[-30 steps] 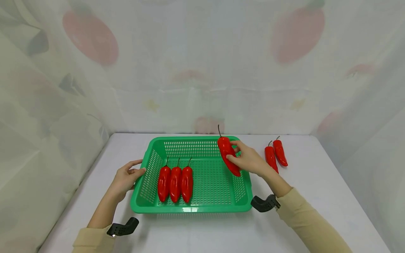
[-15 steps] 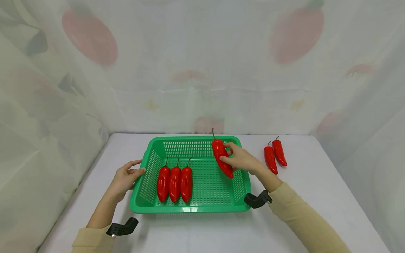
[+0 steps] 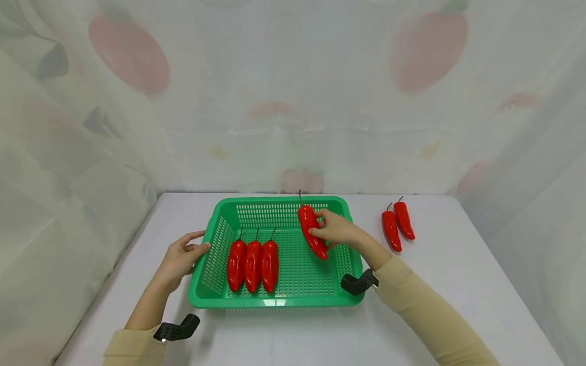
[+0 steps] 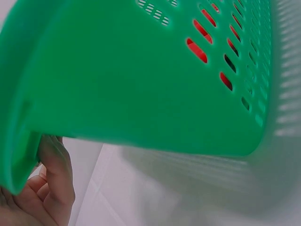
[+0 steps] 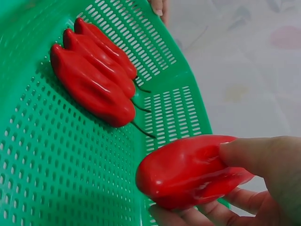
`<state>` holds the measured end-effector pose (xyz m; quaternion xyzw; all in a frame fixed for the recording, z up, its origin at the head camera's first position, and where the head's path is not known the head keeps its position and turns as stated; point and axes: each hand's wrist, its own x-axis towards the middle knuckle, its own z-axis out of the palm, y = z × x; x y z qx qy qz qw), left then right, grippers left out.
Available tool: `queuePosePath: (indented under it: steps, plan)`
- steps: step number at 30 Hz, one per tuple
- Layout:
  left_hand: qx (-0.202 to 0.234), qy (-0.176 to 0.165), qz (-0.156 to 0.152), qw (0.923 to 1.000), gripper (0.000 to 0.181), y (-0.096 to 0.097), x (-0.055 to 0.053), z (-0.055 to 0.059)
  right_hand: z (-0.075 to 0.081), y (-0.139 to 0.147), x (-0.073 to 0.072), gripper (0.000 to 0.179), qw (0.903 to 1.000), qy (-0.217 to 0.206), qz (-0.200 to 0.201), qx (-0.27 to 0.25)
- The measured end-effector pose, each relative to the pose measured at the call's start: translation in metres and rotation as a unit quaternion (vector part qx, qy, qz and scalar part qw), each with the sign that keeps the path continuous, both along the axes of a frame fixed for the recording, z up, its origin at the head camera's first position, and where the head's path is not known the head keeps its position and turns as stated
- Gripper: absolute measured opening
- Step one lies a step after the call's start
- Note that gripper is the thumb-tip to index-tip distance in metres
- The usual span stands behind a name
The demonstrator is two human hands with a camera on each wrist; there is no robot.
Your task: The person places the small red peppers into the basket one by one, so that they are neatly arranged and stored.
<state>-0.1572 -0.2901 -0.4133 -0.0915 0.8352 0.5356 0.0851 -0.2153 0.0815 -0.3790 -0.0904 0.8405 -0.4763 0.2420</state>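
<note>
Printed sheet (image 3: pixel 274 112) hangs behind white table (image 3: pixel 297 338). Green basket (image 3: pixel 274 303) at lower centre of frame, three red peppers (image 3: pixel 253 267) lined up inside, left half: these look done. Right hand (image 3: pixel 338 231) pinches fourth pepper (image 3: pixel 315 245) over basket's right half, not yet released. Left hand (image 3: pixel 179 258) grips basket's left rim. Two loose peppers (image 3: pixel 391 231) on table, right of frame, seem left over. Roughly past halfway, by count.
</note>
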Motion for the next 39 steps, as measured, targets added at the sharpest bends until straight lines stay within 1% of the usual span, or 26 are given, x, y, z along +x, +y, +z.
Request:
queuePosePath:
  steps: [7, 12, 18, 23, 28, 34, 39]
  plan:
    - [0.002, -0.001, -0.001, 1.0, 0.06, -0.002, -0.001, -0.002, -0.004, -0.008, -0.002, 0.053, 0.9997, -0.006, 0.01, 0.023]
    - [0.004, -0.001, -0.001, 1.0, 0.06, -0.002, -0.001, -0.002, -0.006, -0.013, -0.003, 0.053, 0.9993, -0.014, 0.01, 0.032]
    - [0.004, -0.001, -0.001, 1.0, 0.06, -0.001, -0.002, -0.002, -0.014, -0.02, -0.006, 0.052, 0.9986, -0.022, 0.019, 0.045]
    - [-0.002, 0.001, 0.001, 1.0, 0.059, -0.001, -0.001, -0.002, -0.021, -0.028, -0.008, 0.047, 0.9981, -0.043, 0.02, 0.039]
    - [-0.005, 0.001, 0.001, 1.0, 0.059, -0.001, -0.001, -0.003, -0.025, -0.036, -0.009, 0.042, 0.9968, -0.068, 0.019, 0.038]
    - [-0.005, 0.001, 0.001, 1.0, 0.06, -0.001, 0.0, -0.001, -0.028, -0.044, -0.008, 0.038, 0.9952, -0.084, 0.025, 0.044]
    - [-0.004, 0.001, 0.0, 1.0, 0.06, 0.0, 0.0, 0.0, -0.031, -0.048, -0.008, 0.039, 0.9941, -0.092, 0.023, 0.052]
